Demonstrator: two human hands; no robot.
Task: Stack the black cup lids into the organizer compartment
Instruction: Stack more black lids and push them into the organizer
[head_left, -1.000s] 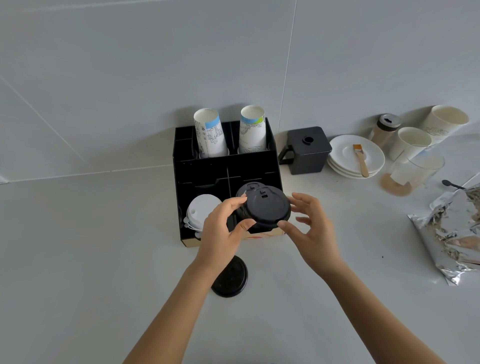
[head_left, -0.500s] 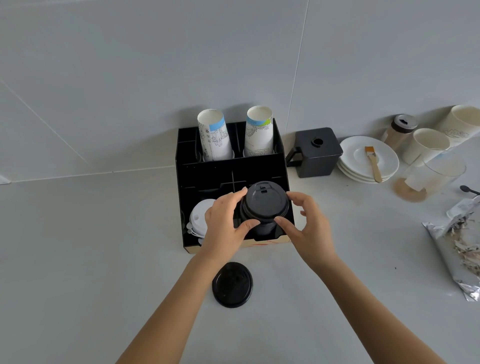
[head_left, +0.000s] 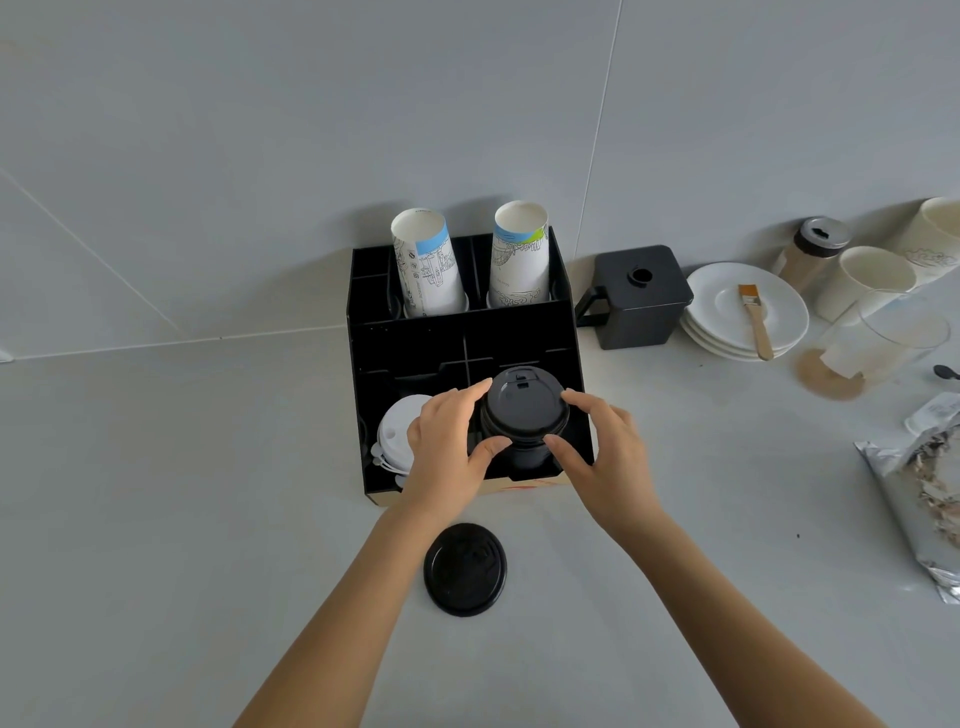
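Observation:
A stack of black cup lids (head_left: 523, 410) stands in the front right compartment of the black organizer (head_left: 410, 343). My left hand (head_left: 448, 448) grips the stack from the left, thumb in front and fingers at the top rim. On the other side my right hand (head_left: 605, 451) holds it the same way. One more black lid (head_left: 465, 569) lies flat on the counter just in front of the organizer, between my forearms. White lids (head_left: 397, 434) fill the front left compartment, partly hidden by my left hand.
Two stacks of paper cups (head_left: 427, 265) stand in the organizer's back row. Right of it are a black lidded box (head_left: 636, 296), white saucers (head_left: 727, 312) with a brush (head_left: 754, 319), a jar, paper cups, a glass and a foil bag (head_left: 919, 488).
Both hands have lowered the black lids from a tilted hold above the organizer down into the front right compartment, upright. The loose lid on the counter has not moved.

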